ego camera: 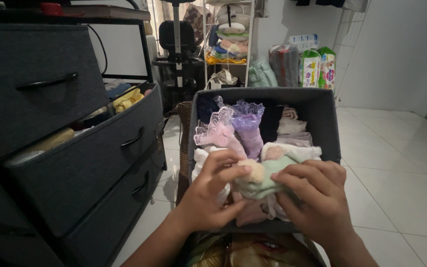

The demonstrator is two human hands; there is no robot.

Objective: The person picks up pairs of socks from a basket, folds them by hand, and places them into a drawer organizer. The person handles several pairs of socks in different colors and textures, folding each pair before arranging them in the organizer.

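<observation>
Both hands met over the near end of a dark fabric bin [322,123]. The left hand [208,190] curled partly shut, its fingers [231,173] pinching a pale green knitted hat [263,180] by the fuzzy cream pom-pom [253,170]. The right hand [315,195] closed loosely over the hat's other side, fingers pressing into the knit. That hat looked soft, light and floppy, so it would likely crush rather than slip; a hold on the folded body, not the pom-pom, seemed the surer grip.

Inside the bin stood rolled small clothes: a purple lace-edged piece [247,126], a pink frilled one [218,131], white and cream folds [290,128] toward the back, something dark at the far corner. To the left, a dark chest of drawers [50,94] had its drawers pulled partly open, showing a yellow cloth [127,99] and other folded things.
</observation>
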